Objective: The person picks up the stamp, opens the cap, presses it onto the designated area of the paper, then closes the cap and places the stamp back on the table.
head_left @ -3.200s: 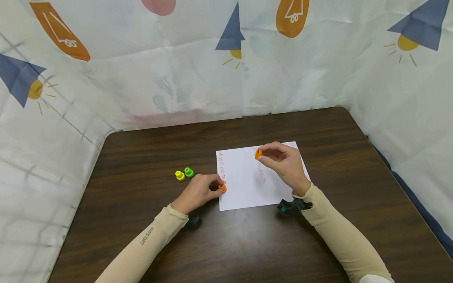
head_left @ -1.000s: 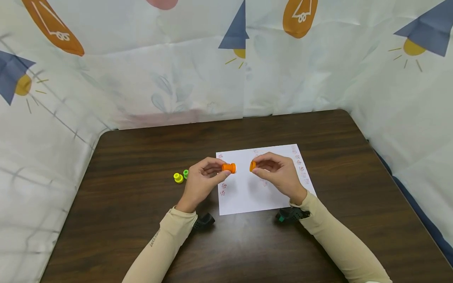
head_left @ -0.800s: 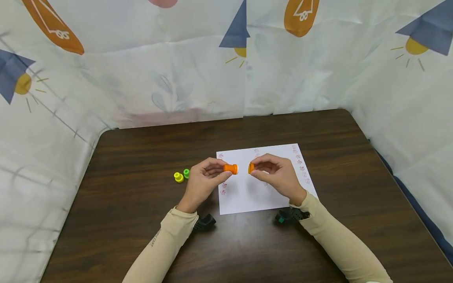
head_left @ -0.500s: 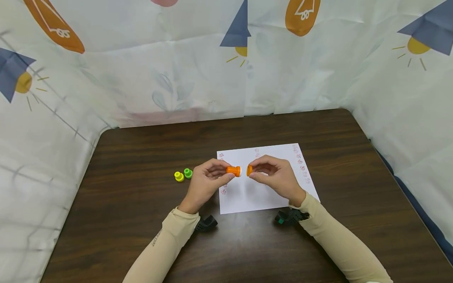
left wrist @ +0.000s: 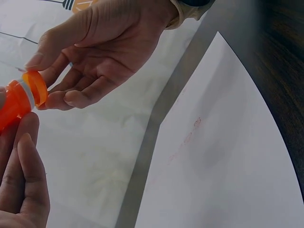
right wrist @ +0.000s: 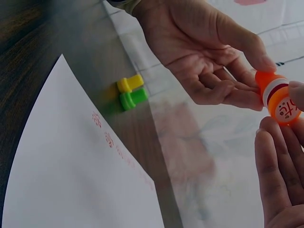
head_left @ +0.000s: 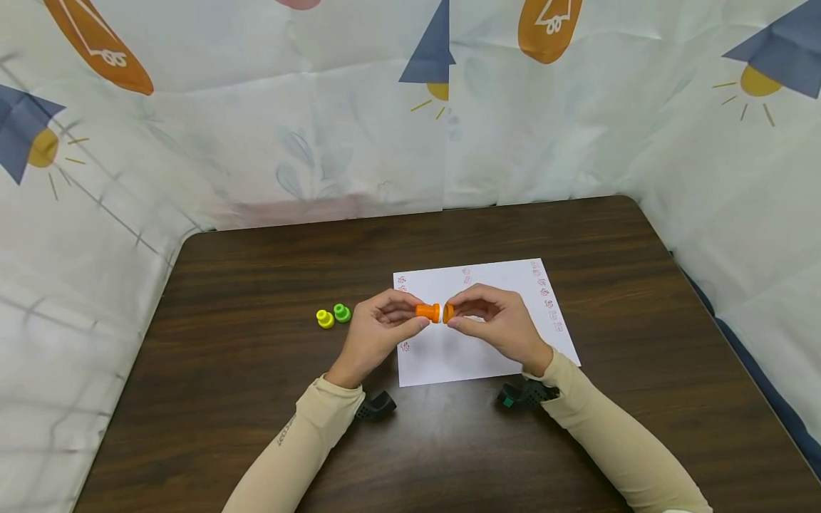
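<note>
Left hand (head_left: 378, 331) pinches an orange stamp (head_left: 427, 311) by its body between thumb and fingertips, holding it level above the paper (head_left: 487, 349). Right hand (head_left: 497, 324) pinches the orange cap (head_left: 447, 313) the same way, its open side facing the stamp's end. In the head view, cap and stamp meet or nearly meet; the left wrist view shows the cap (left wrist: 36, 87) sitting against the stamp's white collar, though whether it is fully seated cannot be told. The right wrist view shows a red-printed label on the cap's (right wrist: 284, 108) end. Both hands are raised just off the table (head_left: 256, 413), over the left half of the sheet. The paper lies flat, with faint red prints in columns near its left edge, top edge and right edge. A yellow stamp (head_left: 325, 318) and a green stamp (head_left: 342, 313) stand touching or just beside each other on the table, left of the paper. Patterned cloth (head_left: 256, 128) walls the table on three sides.
</note>
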Tool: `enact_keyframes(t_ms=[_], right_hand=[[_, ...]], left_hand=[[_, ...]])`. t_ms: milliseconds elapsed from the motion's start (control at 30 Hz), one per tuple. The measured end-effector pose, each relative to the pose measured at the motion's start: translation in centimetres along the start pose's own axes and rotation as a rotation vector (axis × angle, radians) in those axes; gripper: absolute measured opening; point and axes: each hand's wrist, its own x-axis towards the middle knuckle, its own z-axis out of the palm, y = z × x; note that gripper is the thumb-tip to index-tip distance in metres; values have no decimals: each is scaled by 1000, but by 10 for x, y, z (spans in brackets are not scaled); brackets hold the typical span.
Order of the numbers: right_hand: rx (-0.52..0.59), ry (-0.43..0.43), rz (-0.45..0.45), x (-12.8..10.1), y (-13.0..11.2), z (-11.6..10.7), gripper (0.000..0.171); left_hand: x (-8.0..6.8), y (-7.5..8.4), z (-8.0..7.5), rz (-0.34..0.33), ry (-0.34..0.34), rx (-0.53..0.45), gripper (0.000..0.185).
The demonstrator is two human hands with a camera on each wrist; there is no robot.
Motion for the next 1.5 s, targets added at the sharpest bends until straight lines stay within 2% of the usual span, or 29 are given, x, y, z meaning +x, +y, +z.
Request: enact_keyframes(t_ms=[433,1067,1500], right_hand=[[-13,-17,0,-1,1,2,29],[-57,-13,15,-2,3,3,26],[-36,-13,41,-2,2,5,27]], left_hand=[[0,-1,1,0,-24,27,28],[-2,-1,3,-3,-23,31,28],[-1,-3,4,-14,-24,27,28]])
